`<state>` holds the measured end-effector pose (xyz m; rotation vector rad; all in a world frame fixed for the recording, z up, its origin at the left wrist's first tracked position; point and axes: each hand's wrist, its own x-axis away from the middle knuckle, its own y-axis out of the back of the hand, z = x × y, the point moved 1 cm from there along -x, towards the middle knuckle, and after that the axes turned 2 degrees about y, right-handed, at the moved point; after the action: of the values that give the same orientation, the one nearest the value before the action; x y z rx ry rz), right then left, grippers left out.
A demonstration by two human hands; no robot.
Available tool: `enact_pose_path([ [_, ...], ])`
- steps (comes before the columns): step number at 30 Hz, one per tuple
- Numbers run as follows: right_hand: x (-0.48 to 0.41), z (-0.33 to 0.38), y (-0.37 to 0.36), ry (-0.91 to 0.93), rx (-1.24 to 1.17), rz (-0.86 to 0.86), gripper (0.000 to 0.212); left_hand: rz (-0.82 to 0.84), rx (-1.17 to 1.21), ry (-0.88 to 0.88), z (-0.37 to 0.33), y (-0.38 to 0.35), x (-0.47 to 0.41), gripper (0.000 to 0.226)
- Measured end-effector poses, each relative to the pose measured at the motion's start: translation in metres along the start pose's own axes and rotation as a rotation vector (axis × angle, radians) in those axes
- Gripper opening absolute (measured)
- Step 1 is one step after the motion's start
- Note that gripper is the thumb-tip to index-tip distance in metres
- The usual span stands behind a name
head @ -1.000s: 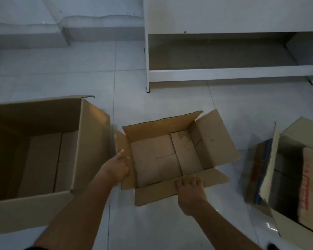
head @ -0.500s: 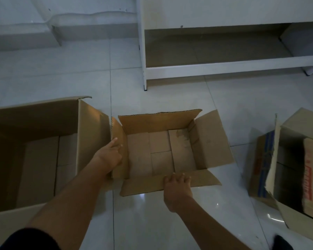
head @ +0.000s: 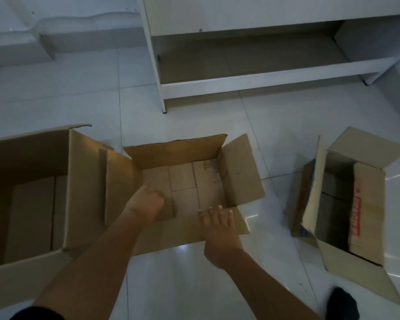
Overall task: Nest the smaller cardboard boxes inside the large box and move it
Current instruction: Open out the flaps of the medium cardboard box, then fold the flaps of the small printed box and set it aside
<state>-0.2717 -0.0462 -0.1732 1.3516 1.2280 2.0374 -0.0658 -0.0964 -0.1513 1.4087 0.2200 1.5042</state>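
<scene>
A large open cardboard box [head: 86,181] stands on the floor at the left, empty inside. Right beside it sits a smaller open box [head: 238,174] with its flaps spread outward. My left hand [head: 146,204] curls over that box's left wall near the front corner, fingers reaching inside. My right hand [head: 219,229] lies flat on the front flap, fingers apart, holding nothing. Another small box [head: 365,146] with red print on an inner flap sits open at the right, apart from the others.
A low white shelf unit [head: 240,84] stands behind the boxes, its leg close to the middle box's far side. The floor is glossy pale tile. A dark sock or shoe tip [head: 342,303] shows at the bottom right.
My left hand has gone from the outside of the middle box's left flap to over its left wall. That flap now leans out against the large box. My right hand stays on the front flap.
</scene>
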Motion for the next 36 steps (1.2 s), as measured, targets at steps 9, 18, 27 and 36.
enact_pose_path([
  [9, 0.051, -0.145, 0.039, -0.067, -0.150, -0.223, 0.052, -0.199, 0.359, -0.008, -0.125, 0.107, -0.027, 0.049],
  [18, 0.084, -0.352, 0.056, 0.001, 0.051, -0.034, 0.047, -0.286, 0.549, 0.008, -0.274, 0.207, -0.072, 0.052],
  [27, 0.083, -0.442, 0.007, 0.130, 0.364, 0.252, 0.080, -0.200, 0.657, -0.191, -0.371, 0.226, -0.115, 0.080],
  [36, 0.081, -0.455, -0.017, 0.215, 0.557, 0.259, 0.076, 0.010, 0.456, -0.443, -0.438, 0.204, -0.096, 0.132],
])
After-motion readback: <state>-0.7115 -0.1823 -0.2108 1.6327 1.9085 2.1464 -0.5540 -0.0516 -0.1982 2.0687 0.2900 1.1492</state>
